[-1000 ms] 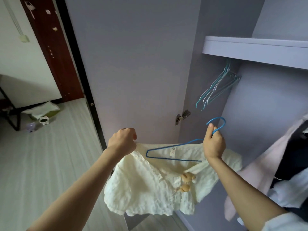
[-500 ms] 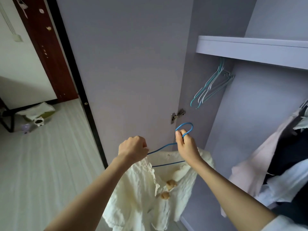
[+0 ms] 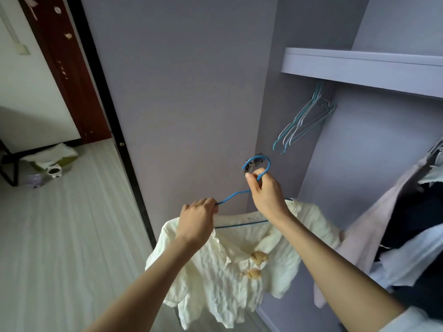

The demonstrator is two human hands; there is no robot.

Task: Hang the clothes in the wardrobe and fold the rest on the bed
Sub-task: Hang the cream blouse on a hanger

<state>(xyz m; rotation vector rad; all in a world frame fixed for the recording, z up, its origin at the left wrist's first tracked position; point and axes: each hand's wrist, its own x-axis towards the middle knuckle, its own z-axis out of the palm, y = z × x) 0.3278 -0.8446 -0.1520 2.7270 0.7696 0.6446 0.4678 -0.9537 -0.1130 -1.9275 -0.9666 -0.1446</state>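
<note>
Blouse [image 3: 230,267] hangs half-draped on the blue hanger [image 3: 233,196] before the open wardrobe; my right hand [image 3: 267,195] pinches its hook, my left hand [image 3: 197,220] grips shoulder and wire. Loosely seated, it could slide off as I lift.

Soft, dim daylight from the left; wide-angle bending at edges, slight blur throughout.

The shirt [image 3: 215,271] hung on the hanger [image 3: 233,195], below it. Spare hangers [image 3: 304,121] hung above-right of that hanger, under the shelf [image 3: 359,68]; hung clothes [image 3: 407,224] were to its right.
</note>
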